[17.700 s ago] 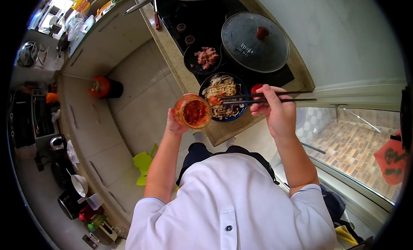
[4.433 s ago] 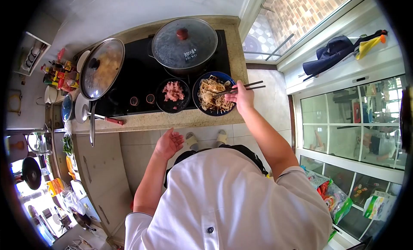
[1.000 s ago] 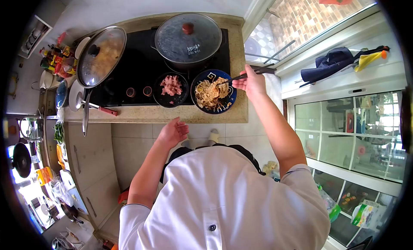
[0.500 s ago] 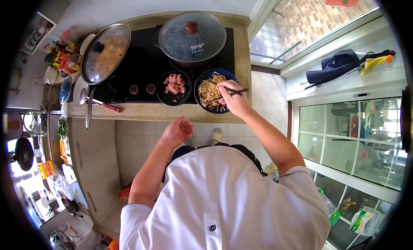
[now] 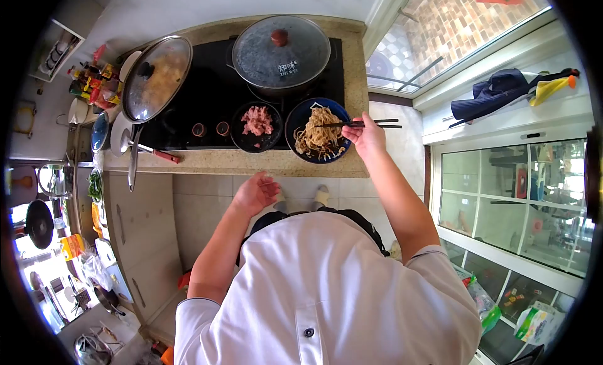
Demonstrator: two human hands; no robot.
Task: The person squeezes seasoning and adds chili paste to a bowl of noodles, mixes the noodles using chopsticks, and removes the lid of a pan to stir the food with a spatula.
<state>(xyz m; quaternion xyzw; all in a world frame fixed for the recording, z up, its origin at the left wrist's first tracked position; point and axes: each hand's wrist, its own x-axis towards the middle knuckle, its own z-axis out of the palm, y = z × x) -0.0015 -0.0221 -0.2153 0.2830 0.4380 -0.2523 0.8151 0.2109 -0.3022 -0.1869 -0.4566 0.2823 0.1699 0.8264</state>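
Observation:
My right hand (image 5: 366, 136) grips a pair of dark chopsticks (image 5: 383, 123), held nearly level over the right side of a dark blue plate (image 5: 344, 150). Their tips reach into brown noodle-like strands (image 5: 319, 130), which are bunched up near the middle of the plate; whether the bunch is lifted clear, I cannot tell. Beside the plate, a small black dish (image 5: 237, 137) holds pinkish chopped meat (image 5: 257, 121). In front of the counter edge hangs my left hand (image 5: 256, 194), palm up, its fingers loosely bent, with nothing in it.
A large lidded pot (image 5: 281, 64) stands at the back of the black cooktop (image 5: 210, 82). To the left, a glass lid (image 5: 157, 79) leans over a pan, near a red-handled utensil (image 5: 166, 156). Seasoning bottles (image 5: 94, 85) crowd the left corner. A glass door (image 5: 496, 183) is at right.
My right hand has shifted right and turned, so the chopsticks now point left. The strands, spread across the plate before, are bunched together. My left hand has hardly moved.

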